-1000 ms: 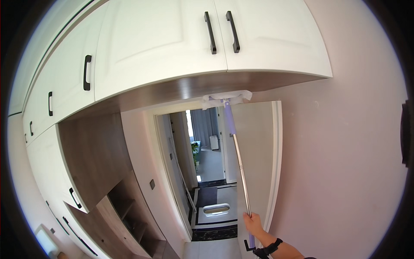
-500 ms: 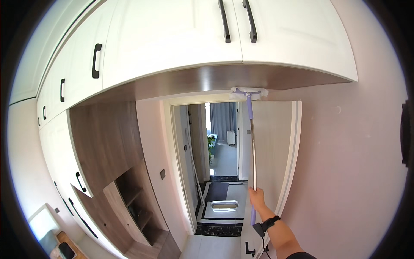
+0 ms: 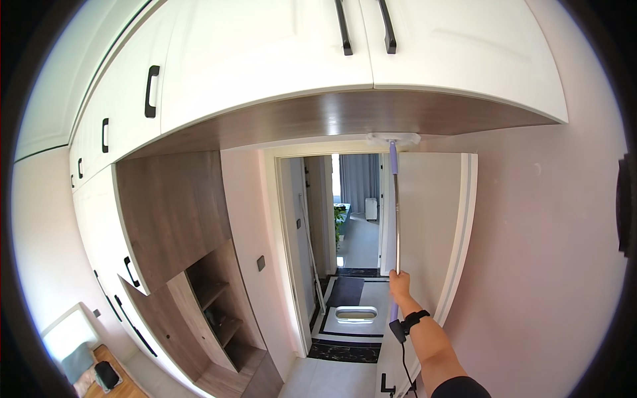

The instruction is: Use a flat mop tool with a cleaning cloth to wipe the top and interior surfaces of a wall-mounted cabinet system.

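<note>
The right hand [image 3: 401, 284] had its fingers wrapped round the flat mop [image 3: 397, 219], hiding some pole. Its pale head [image 3: 406, 138] stood by the overhead cabinet's [image 3: 265, 60] lower back edge; touching, I couldn't tell.

Counted: one lilac-and-silver pole mop [image 3: 397, 219], centre; one bare right hand [image 3: 400, 285], lower centre; one black wristband [image 3: 416, 318], below it; six black bar handles [image 3: 389, 30], upper left to upper centre; one white upright suitcase [image 3: 371, 209], centre.
</note>
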Motion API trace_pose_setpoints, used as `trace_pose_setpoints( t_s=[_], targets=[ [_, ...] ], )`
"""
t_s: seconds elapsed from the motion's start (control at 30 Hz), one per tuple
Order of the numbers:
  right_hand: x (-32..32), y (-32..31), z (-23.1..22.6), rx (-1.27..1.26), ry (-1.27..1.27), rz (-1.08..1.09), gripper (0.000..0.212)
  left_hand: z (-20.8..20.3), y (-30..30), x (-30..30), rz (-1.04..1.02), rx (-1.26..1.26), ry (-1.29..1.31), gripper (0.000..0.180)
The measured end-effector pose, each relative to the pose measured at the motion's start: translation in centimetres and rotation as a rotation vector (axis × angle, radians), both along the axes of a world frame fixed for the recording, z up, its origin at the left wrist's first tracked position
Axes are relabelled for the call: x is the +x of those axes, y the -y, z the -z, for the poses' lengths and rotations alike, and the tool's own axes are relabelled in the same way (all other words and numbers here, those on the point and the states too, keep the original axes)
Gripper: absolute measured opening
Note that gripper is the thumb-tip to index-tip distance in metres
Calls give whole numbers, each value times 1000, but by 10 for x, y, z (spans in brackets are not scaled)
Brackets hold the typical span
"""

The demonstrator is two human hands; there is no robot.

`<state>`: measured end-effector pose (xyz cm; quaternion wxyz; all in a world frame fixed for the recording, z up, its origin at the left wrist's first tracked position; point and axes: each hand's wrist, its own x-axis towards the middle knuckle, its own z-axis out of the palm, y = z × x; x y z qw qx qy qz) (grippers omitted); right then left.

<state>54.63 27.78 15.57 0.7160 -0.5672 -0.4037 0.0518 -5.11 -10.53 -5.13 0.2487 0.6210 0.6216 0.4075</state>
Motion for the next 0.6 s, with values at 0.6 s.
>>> trace_pose_setpoints(
  t_s=[0.6],
  targets=[
    [-10, 2, -56, -79, -112, -17, 29, -7, 14, 3, -58, 25, -80, 26]
  ],
)
